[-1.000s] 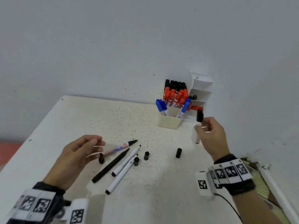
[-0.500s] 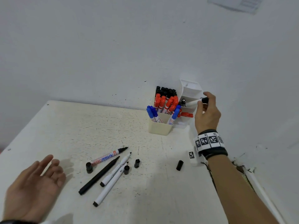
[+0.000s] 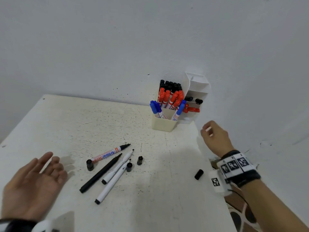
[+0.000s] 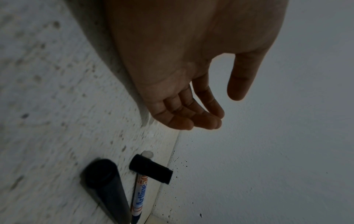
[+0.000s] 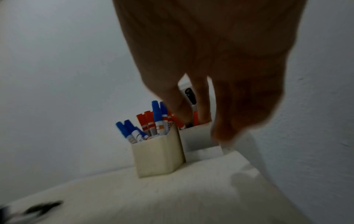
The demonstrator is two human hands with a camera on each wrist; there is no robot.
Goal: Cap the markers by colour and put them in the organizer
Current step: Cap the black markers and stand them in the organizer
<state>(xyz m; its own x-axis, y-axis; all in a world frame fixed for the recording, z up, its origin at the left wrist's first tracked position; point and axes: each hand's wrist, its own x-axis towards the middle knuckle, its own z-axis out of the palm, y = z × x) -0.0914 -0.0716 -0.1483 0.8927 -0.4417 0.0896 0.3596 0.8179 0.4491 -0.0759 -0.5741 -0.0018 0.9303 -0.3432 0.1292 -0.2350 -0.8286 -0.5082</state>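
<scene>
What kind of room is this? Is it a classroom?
Hard to say. It looks like a plain work corner: a speckled white table against a bare wall, with a marker-filled organizer.

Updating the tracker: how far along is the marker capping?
Done: capped black, red and blue markers stand in the organizer. In hand: nothing; left hand and right hand hold nothing. Left: four uncapped markers and four loose black caps on the table.
</scene>
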